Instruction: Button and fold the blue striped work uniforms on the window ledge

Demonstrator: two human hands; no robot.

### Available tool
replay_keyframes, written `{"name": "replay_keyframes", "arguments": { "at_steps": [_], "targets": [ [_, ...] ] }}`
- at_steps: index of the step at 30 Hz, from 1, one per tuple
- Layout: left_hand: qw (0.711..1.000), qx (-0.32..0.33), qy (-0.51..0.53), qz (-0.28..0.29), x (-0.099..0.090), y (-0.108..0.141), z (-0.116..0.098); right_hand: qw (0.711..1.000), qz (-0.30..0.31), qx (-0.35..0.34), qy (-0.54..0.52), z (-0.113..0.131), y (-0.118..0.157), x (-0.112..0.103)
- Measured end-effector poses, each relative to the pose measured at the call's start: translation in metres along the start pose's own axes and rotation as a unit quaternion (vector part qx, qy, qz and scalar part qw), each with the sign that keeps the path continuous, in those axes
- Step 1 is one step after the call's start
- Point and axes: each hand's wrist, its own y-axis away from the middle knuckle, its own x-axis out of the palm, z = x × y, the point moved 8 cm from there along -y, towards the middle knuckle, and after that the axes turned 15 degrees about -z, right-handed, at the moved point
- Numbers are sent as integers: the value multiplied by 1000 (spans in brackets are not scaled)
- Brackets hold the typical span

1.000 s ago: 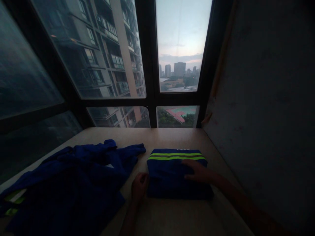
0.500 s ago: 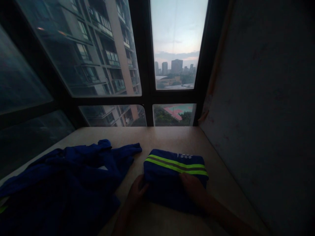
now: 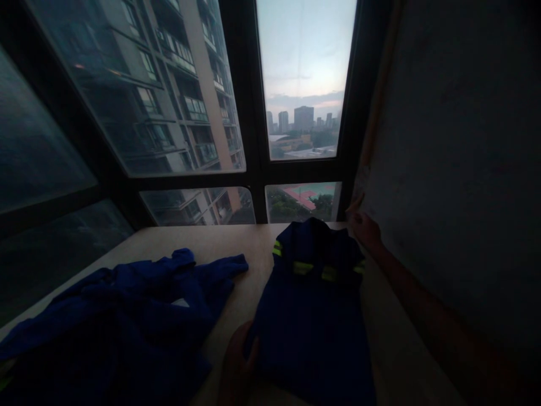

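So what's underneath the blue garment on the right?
The pale surface shows along both sides of the right-hand blue garment, which appears to rest on it. Whatever lies beneath its middle is covered, so I can't see that.

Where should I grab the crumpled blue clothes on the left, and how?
I'd grip the crumpled blue clothes by the narrow end, coming from the right: it sticks out that way from the wide heap, so it looks easiest to pinch.

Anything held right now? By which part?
Left hand holds the blue garment on the right by its left edge. Right hand is by its far right corner; grip unclear.
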Motion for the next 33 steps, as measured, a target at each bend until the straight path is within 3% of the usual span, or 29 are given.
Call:
{"name": "replay_keyframes", "arguments": {
  "at_steps": [3,6,10,12,15,18,22,24,27,30,33],
  "targets": [
    [1000,0,-7,0,2,2,2,1000,23,7,10,-36,43,7],
    [1000,1,-12,8,4,4,5,997,66,-32,11,-70,119,17],
    [999,18,-31,9,5,5,6,997,67,-42,23,-100,207,14],
    [998,35,-47,10,6,7,4,997,52,-39,37,-104,232,10],
    [995,57,-80,5,10,9,-1,997,41,-49,54,-103,247,11],
    [991,72,-116,3,18,8,-9,996,39,-66,55,-107,242,19],
    [986,82,-142,2,42,-6,-24,995,54,-66,49,-114,209,40],
    [986,82,-147,-1,58,-20,-34,995,69,-35,62,-114,182,52],
    [988,58,-142,9,83,-49,-47,992,92,70,48,-107,132,67],
    [992,26,-115,34,99,-74,-54,984,109,138,-10,-81,85,71],
    [996,-1,-76,45,97,-83,-53,983,125,122,-55,-36,61,57]
  ]
}}
